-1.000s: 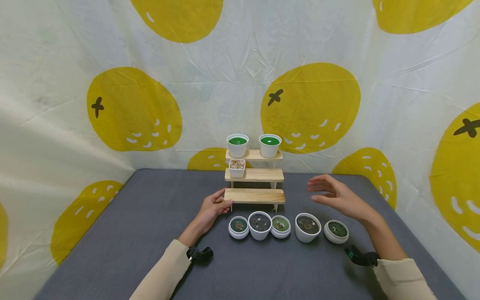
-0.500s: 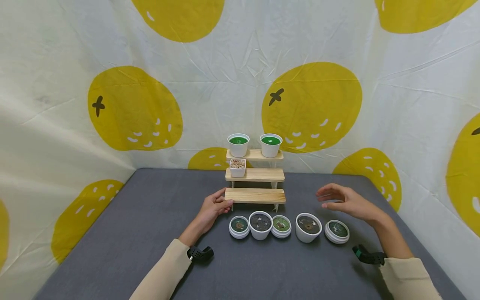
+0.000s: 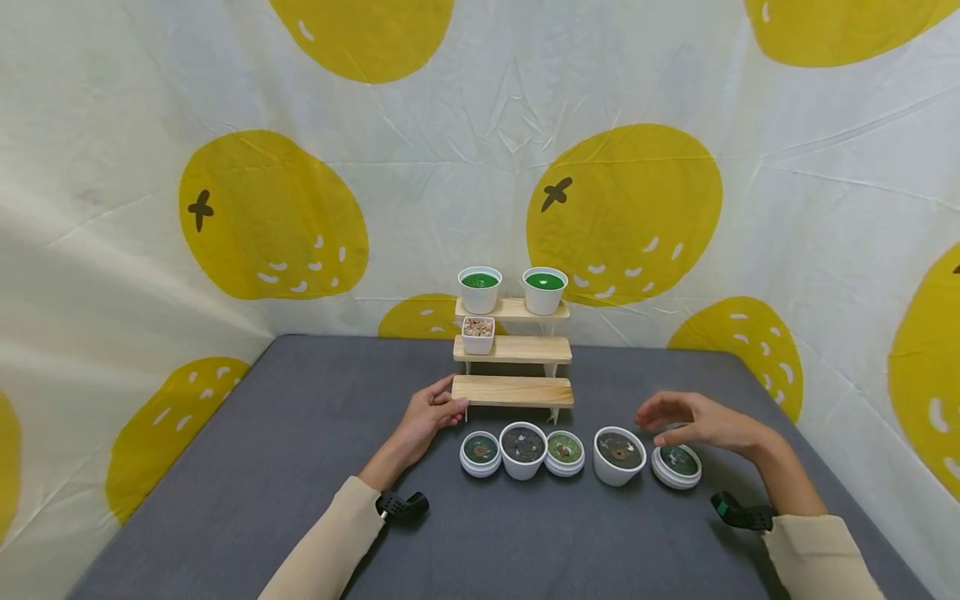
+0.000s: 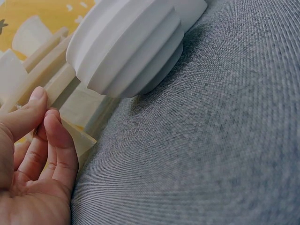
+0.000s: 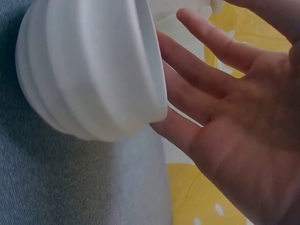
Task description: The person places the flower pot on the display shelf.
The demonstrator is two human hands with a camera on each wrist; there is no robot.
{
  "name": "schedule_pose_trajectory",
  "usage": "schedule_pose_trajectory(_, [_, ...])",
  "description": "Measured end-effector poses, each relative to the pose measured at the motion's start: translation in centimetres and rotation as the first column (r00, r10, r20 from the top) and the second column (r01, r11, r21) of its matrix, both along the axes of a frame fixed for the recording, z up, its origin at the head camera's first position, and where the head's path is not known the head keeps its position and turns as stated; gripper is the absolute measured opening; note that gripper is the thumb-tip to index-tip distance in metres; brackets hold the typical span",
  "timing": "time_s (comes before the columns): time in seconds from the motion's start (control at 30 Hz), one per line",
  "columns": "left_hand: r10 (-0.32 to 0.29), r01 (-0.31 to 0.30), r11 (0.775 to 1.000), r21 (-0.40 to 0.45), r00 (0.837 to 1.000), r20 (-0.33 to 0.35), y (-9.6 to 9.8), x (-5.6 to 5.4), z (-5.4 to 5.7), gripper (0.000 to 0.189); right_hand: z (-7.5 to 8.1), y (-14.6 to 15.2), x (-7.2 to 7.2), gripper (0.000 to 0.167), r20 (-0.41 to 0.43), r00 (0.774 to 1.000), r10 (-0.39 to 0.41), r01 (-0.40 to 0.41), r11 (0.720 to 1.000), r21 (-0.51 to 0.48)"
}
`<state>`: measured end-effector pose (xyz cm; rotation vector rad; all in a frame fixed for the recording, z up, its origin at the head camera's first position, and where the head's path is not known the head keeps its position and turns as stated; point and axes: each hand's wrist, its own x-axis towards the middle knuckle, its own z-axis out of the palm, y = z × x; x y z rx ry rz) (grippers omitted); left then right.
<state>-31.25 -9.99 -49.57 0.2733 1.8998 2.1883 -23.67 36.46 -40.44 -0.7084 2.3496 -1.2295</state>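
From the head, the left hand [image 3: 425,421] pinches the left end of the bottom wooden shelf [image 3: 513,390]. The right hand [image 3: 697,422] is just over the far-right white ribbed pot [image 3: 678,477] on the gray desk [image 3: 570,550]; this looks like the reaching step.

From the left wrist, thumb and finger hold that shelf.

From the right wrist, loose fingers sit by the pot's rim, holding nothing; a grab would need them to curl round it.
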Motion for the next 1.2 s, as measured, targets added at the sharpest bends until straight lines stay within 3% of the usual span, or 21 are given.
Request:
schedule_pose_trajectory(0.17, [-0.008,0.008,1.0,-0.007,1.0,-0.003,0.0,0.0,0.1,0.079,-0.2,0.8,0.1,0.045,0.037,0.999,0.02,-0.021,1.0,0.019])
schedule_pose_trajectory(0.43, [-0.002,0.002,1.0,-0.015,1.0,-0.007,0.1,0.0,0.1,0.079,-0.4,1.5,0.3,0.056,0.186,0.978,0.093,-0.097,0.995,0.011])
schedule_pose_trajectory(0.77, [0.015,-0.015,1.0,-0.013,1.0,0.008,0.1,0.2,0.1,0.075,-1.2,2.5,0.2,0.061,0.193,0.966,0.172,-0.17,0.985,-0.027])
schedule_pose_trajectory(1.0, [0.006,-0.006,1.0,-0.003,1.0,-0.013,0.0,0.2,-0.1,0.076,-1.2,3.1,0.2,0.067,0.242,0.942,0.231,-0.218,0.973,-0.08])
schedule_pose_trajectory(1.2, [0.004,-0.004,1.0,-0.011,1.0,-0.012,0.0,0.3,0.0,0.075,-1.7,3.0,0.0,0.065,0.207,0.943,0.259,-0.242,0.965,-0.103])
